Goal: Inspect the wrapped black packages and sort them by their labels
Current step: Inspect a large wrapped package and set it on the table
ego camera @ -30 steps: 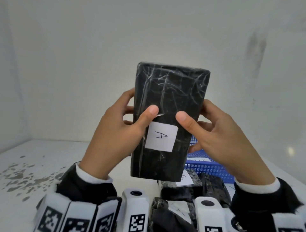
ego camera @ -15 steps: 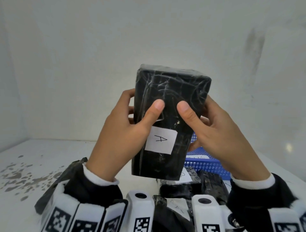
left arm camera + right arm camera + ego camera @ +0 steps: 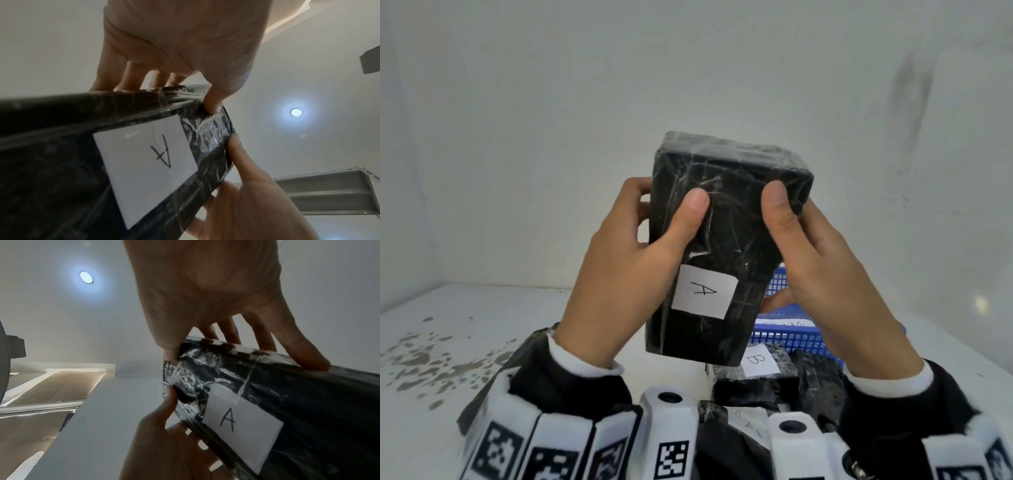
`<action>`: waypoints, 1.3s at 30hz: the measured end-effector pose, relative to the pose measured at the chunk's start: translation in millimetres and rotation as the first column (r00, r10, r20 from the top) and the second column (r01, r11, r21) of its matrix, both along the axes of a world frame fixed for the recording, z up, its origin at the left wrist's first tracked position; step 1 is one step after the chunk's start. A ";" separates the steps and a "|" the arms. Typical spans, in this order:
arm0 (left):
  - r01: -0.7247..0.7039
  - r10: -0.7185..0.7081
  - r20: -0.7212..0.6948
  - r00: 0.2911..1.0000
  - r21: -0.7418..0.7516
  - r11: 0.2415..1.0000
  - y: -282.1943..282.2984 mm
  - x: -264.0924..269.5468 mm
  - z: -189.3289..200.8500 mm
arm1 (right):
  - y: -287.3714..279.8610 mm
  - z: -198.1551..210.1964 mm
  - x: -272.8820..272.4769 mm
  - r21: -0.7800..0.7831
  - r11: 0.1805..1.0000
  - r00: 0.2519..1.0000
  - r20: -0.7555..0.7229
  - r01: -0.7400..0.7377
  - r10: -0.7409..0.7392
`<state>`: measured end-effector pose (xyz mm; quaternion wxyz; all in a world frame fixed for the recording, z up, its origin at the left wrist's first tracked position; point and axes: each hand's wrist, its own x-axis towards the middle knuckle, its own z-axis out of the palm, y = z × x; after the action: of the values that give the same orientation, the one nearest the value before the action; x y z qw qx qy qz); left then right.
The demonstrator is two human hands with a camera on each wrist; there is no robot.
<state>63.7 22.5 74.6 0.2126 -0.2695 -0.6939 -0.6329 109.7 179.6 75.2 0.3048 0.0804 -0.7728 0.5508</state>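
Note:
A black package (image 3: pixel 736 222) wrapped in clear film is held upright above the table, and its white label (image 3: pixel 703 291) reads "A". My left hand (image 3: pixel 666 202) grips its left side, thumb on the front and fingers behind. My right hand (image 3: pixel 791 205) grips the right side the same way. The left wrist view shows the package (image 3: pixel 61 162) and its label (image 3: pixel 148 162) under the left hand (image 3: pixel 174 92). In the right wrist view the right hand (image 3: pixel 236 353) holds the package (image 3: pixel 308 394), label (image 3: pixel 240 426) facing the camera.
A blue mesh basket (image 3: pixel 787 337) stands on the white table (image 3: pixel 482 325) behind the held package. In front of it lie more wrapped black packages (image 3: pixel 822 383), one with a label "B" (image 3: pixel 760 363). Grey stains mark the table's left. White walls close in behind.
The package has sunk a little and its top has tipped away from me. Both thumbs have slid up from beside the label to the upper front.

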 end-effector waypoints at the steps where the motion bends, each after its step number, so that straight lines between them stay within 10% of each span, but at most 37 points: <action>1: 0.022 -0.022 0.002 1.000 -0.007 1.000 0.1 0.1 0.5 | -0.5 0.5 0.5 0.002 1.000 1.000 0.003 0.003 -0.003; 23: 0.372 -0.417 0.076 0.906 0.325 0.869 16.3 1.3 -2.9 | 4.5 -3.9 -4.1 -0.211 0.946 0.969 -0.011 -0.245 0.248; 29: 0.395 -0.428 0.055 0.902 0.294 0.870 16.6 1.0 -4.6 | -2.3 -6.9 -6.9 -0.300 0.918 0.965 -0.062 -0.260 0.253; 34: 0.359 -0.357 0.042 0.933 -0.066 0.931 5.9 -0.1 -5.2 | -0.4 -4.8 -7.9 -0.352 0.905 0.971 -0.093 -0.237 0.218; 39: 0.261 -0.262 -0.001 0.965 -0.037 0.964 -4.6 -5.6 -1.5 | 6.5 -3.2 -2.5 -0.080 0.953 0.957 -0.026 -0.291 0.290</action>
<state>58.1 17.9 73.1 0.1242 -0.3644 -0.6633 -0.6418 107.1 186.0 72.0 0.2288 0.1843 -0.7270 0.6206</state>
